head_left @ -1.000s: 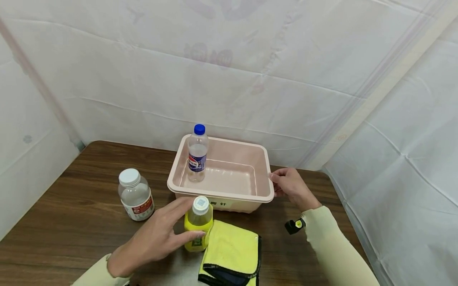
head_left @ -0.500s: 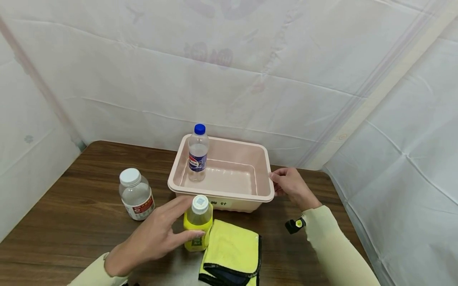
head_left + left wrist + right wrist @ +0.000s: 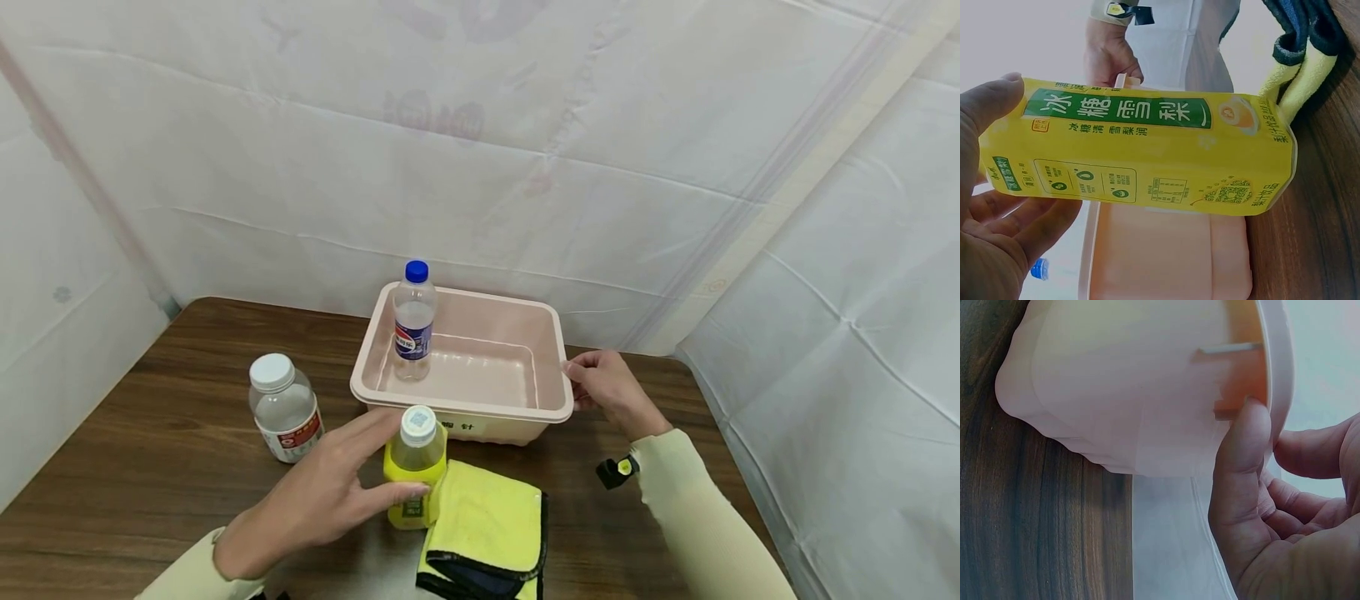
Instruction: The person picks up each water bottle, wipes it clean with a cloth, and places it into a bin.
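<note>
My left hand [image 3: 322, 492] has its thumb and fingers around the yellow-labelled bottle [image 3: 414, 473], which stands upright with its white cap on, just in front of the pink basin [image 3: 461, 411]. The left wrist view shows the thumb on one side of the yellow bottle [image 3: 1141, 147] and fingers behind it. At the basin's right end, my right hand [image 3: 611, 392] pinches the rim; in the right wrist view the thumb and index finger of this hand [image 3: 1279, 519] hold the basin's rim [image 3: 1282, 375]. A blue-capped bottle [image 3: 413, 333] stands inside the basin at its left.
A clear bottle with a white cap [image 3: 287, 408] stands left of the basin on the dark wooden table [image 3: 172, 417]. The folded yellow cloth with black edging [image 3: 491, 521] lies right beside the yellow bottle. White sheeting [image 3: 480, 167] rises behind the table and at both sides.
The yellow bottle's cap has shifted very slightly up and left in the head view, and my left forearm slightly left. My right hand keeps its hold on the rim.
</note>
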Motion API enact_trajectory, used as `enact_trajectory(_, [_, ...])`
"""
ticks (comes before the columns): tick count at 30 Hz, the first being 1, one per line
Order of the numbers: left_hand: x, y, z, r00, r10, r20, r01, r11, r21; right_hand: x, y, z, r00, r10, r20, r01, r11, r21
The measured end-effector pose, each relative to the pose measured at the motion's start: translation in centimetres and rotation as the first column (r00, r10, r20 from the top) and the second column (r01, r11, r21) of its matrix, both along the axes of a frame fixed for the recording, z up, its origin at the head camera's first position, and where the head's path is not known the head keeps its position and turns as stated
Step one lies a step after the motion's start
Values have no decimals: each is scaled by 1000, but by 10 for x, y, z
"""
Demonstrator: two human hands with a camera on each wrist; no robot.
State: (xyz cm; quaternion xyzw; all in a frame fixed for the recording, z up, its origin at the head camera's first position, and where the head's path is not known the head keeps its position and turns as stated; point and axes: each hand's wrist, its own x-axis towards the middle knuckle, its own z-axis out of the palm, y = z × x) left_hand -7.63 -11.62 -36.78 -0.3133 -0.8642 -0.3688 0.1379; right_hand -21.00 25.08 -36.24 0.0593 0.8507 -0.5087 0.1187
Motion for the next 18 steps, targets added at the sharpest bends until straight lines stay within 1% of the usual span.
enact_trajectory(7, [-1, 0, 4, 998, -22, -52, 23, 1000, 4, 1, -1, 0, 1000, 0, 4, 0, 1000, -1])
enact_trajectory(13, [-1, 0, 8, 997, -32, -74, 33, 999, 7, 1, 0, 0, 1000, 0, -6, 0, 1000, 1])
enact_trajectory(18, [-4, 0, 12, 993, -55, -107, 56, 998, 10, 0, -1, -1, 1000, -1, -10, 1, 1000, -7])
